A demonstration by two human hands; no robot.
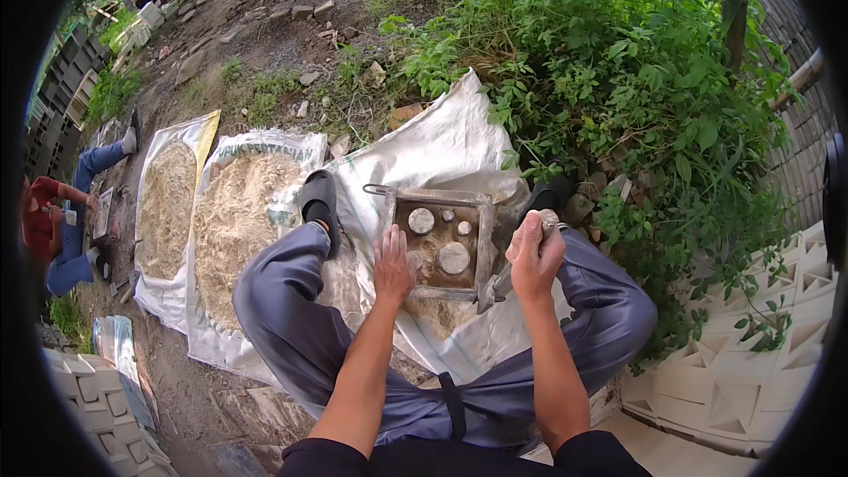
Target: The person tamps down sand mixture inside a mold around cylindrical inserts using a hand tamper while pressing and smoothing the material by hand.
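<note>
A square frame (442, 293) stands on white woven sacking between my feet, packed with brown sand (422, 252). Several round, pale discs of different sizes sit in the sand, the largest disc (454, 258) nearest me. My left hand (393, 267) lies over the frame's left side, palm down, fingers stretched out. Beyond the frame's right side, my raised right hand (535, 252) is closed around a grey, round-ended tool (549, 218). Most of that tool is hidden by the hand. A grey metal-looking piece (502, 286) shows between the hand and the frame's near right corner.
Two sacks of pale powder, a near sack (243, 212) and a far sack (168, 203), lie open to the left. Another person (57, 221) sits at far left with a similar frame. Leafy plants (618, 79) crowd the right, above patterned pale blocks (733, 371).
</note>
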